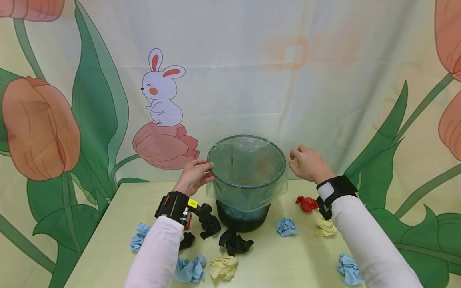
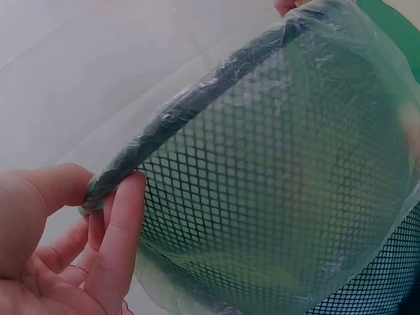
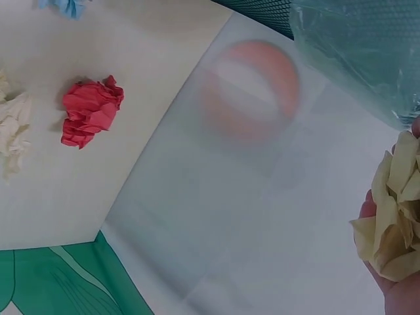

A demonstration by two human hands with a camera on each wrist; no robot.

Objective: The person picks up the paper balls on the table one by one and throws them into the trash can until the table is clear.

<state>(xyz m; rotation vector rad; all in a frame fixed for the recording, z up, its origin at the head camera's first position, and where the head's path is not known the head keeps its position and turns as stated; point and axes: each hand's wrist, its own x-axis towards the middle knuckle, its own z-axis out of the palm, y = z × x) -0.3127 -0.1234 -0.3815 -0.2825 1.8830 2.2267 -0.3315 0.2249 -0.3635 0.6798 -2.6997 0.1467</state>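
A black mesh wastebasket (image 1: 243,222) stands upright on the table, lined with a thin green plastic bag (image 1: 248,196) folded down over its rim. My left hand (image 1: 193,177) pinches the lined rim on its left side, with the thumb (image 2: 62,187) on one face and the fingers (image 2: 125,230) on the other. To the right of the basket, level with the rim, my right hand (image 1: 310,165) is raised. It grips a crumpled pale yellow paper ball (image 3: 394,220), mostly hidden by the hand in the head view and cut by the frame edge in the right wrist view.
Around the basket lie crumpled paper balls: red (image 1: 307,204), blue (image 1: 286,227) and yellow (image 1: 325,227) at right, black (image 1: 235,242), blue (image 1: 191,269) and yellow (image 1: 223,267) in front. Another blue ball (image 1: 139,237) lies left. A printed curtain (image 1: 234,88) hangs behind the table (image 1: 288,264).
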